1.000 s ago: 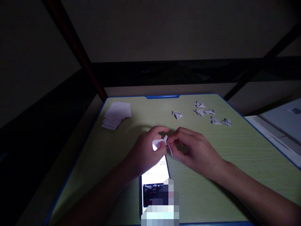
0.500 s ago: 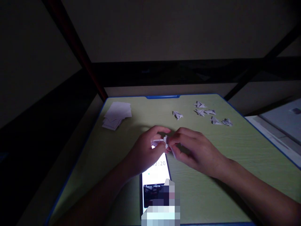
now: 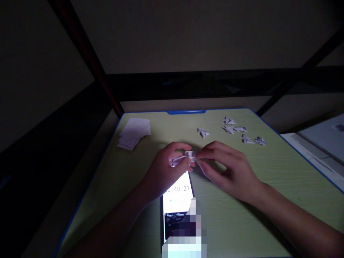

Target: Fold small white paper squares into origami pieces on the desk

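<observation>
The folded paper [image 3: 190,155] sits above the upper end of the lit phone [image 3: 177,202], pinched between thumb and curled fingers of the left hand [image 3: 165,172]. The right hand [image 3: 233,168] has thumb and forefinger nearly meeting at the paper's edge; whether they grip is unclear. Caution: uneven pulling may tear the folds; a slack left pinch may let them open

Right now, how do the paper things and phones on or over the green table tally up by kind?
Folded paper pieces lying on the table, such as the one nearest the hands: 6
Folded piece in the left hand: 1
Pile of sheets: 1
Phone: 1
Total: 9
</observation>
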Tool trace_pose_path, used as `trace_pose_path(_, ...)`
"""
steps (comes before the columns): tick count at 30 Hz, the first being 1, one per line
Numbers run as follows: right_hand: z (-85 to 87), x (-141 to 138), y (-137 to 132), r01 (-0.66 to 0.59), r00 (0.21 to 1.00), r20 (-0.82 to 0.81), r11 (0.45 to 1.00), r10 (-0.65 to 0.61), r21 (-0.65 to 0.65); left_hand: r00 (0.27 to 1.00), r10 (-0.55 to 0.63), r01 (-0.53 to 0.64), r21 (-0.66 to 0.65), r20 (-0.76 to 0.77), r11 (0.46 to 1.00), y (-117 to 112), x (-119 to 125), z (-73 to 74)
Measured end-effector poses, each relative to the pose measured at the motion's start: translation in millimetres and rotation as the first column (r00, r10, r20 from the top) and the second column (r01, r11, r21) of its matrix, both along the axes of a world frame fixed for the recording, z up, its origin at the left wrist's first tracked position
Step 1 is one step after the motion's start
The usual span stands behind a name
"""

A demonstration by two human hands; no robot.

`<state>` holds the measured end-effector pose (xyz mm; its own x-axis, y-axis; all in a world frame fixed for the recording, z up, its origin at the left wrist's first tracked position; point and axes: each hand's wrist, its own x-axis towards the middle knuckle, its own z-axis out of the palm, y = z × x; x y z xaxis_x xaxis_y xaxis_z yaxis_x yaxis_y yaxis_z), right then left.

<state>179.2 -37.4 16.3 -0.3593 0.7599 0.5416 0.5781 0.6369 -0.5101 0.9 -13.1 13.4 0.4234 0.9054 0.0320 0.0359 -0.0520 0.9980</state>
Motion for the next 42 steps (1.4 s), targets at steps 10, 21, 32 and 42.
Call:
trace_pose_path(10,1.4,-16,-3,0.063,0.939,-0.267,0.872,-0.217,-0.486,0.996,0.092,-0.092,0.077,-0.002,0.993,-2,4,-4.2)
trace_pose_path(21,-1.7,-10,3,-0.051,0.892,-0.397,0.822,-0.219,-0.567,0.99,0.126,-0.125,-0.025,0.061,0.992,-1,4,-3.3)
trace_pose_path(32,0.0,-18,1,-0.035,0.898,-0.388,0.846,-0.207,-0.531,0.99,0.141,-0.141,0.047,-0.002,0.989,-3,5,-3.8)
trace_pose_path(42,0.0,-10,5,-0.027,0.889,-0.393,0.83,-0.235,-0.557,0.999,0.043,-0.043,0.054,-0.002,0.998,-5,0,-0.2)
